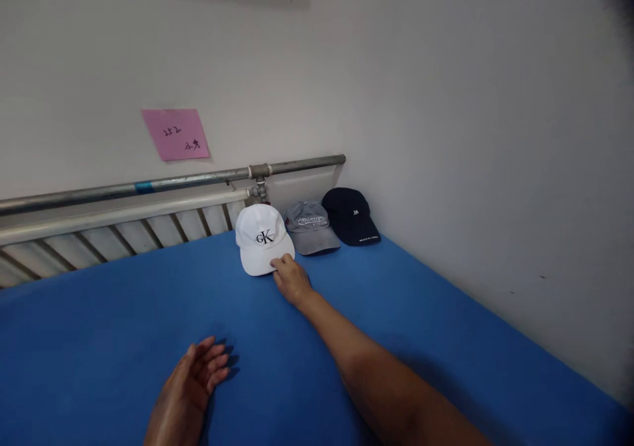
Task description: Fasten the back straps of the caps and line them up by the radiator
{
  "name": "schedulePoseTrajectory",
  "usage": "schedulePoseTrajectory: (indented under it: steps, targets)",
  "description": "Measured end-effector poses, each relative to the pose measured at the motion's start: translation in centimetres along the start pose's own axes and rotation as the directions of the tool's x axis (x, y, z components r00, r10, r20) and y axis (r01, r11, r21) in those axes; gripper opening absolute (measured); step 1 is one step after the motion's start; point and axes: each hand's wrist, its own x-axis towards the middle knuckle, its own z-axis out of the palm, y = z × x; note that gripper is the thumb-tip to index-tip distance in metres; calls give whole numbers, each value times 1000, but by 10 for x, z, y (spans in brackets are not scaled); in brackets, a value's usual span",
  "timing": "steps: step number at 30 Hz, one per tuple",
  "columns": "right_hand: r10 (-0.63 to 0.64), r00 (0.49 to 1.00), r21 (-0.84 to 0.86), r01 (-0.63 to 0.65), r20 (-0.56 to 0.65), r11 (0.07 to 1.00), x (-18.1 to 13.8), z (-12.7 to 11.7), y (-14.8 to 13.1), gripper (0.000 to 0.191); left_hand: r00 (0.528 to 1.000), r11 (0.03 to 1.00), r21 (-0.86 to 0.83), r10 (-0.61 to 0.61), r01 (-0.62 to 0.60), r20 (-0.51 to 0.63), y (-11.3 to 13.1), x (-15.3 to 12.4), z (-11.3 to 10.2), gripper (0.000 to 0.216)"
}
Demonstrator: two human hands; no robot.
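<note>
A white baseball cap [261, 234] with dark lettering on its front rests at the back of the blue surface, brim toward me. My right hand [291, 278] is closed on the right part of its brim, thumb on top and the other fingers partly hidden. Beside it stands a grey baseball cap [311, 229] with white lettering. Farther right, a black baseball cap [351, 217] with small white print sits against the wall corner. My left hand [195, 376] is at the lower left, palm turned inward, fingers loosely curved and apart, holding nothing.
The blue surface [123, 320] reaches the walls behind and to the right. Along the back wall runs a metal pipe [198, 179] above a pale radiator [116, 231]. A pink paper [176, 134] with handwriting is stuck on the wall.
</note>
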Motion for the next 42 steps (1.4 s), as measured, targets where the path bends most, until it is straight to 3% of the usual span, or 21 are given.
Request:
schedulePoseTrajectory:
  steps: [6, 10, 14, 19, 22, 25, 28, 32, 34, 37, 42]
  targets:
    - [-34, 999, -11, 34, -19, 999, -25, -9, -6, 30, 998, 999, 14, 37, -38, 57, -2, 1, 0, 18]
    - [-129, 991, -18, 129, 30, 991, -51, -13, -19, 20, 993, 998, 15, 55, -56, 103, -3, 5, 1, 17]
    - [-251, 963, 51, 247, 96, 968, -87, -21, -42, 20, 977, 986, 52, 151, -160, 148, -1, -9, 10, 13]
    - [-417, 903, 232, 385, 106, 893, -119, -24, -55, 20, 967, 960, 112, 252, -255, 37, 3, -27, 6, 8]
    - [-437, 894, 294, 394, 99, 871, -117, -15, -54, 15, 940, 936, 147, 333, -320, -77, 12, -39, -20, 6]
    - [-439, 894, 300, 396, 92, 868, -115, -12, -55, 15, 861, 891, 174, 450, -418, -237, 23, -69, -59, 10]
    - [-452, 887, 284, 413, 89, 865, -116, -17, -59, 19, 697, 822, 229, 565, -521, -442, 37, -107, -108, 15]
    - [-442, 890, 266, 401, 116, 877, -117, -24, -63, 24, 415, 757, 279, 582, -591, -700, 61, -147, -175, 21]
    - [-434, 892, 260, 393, 125, 882, -117, -24, -63, 24, 337, 748, 264, 545, -609, -768, 73, -156, -200, 20]
    - [-427, 895, 262, 384, 129, 885, -117, -23, -63, 24, 341, 756, 206, 498, -621, -797, 87, -158, -224, 16]
    - [-431, 894, 274, 387, 122, 880, -118, -25, -63, 21, 466, 823, 148, 448, -548, -763, 112, -145, -236, 13]
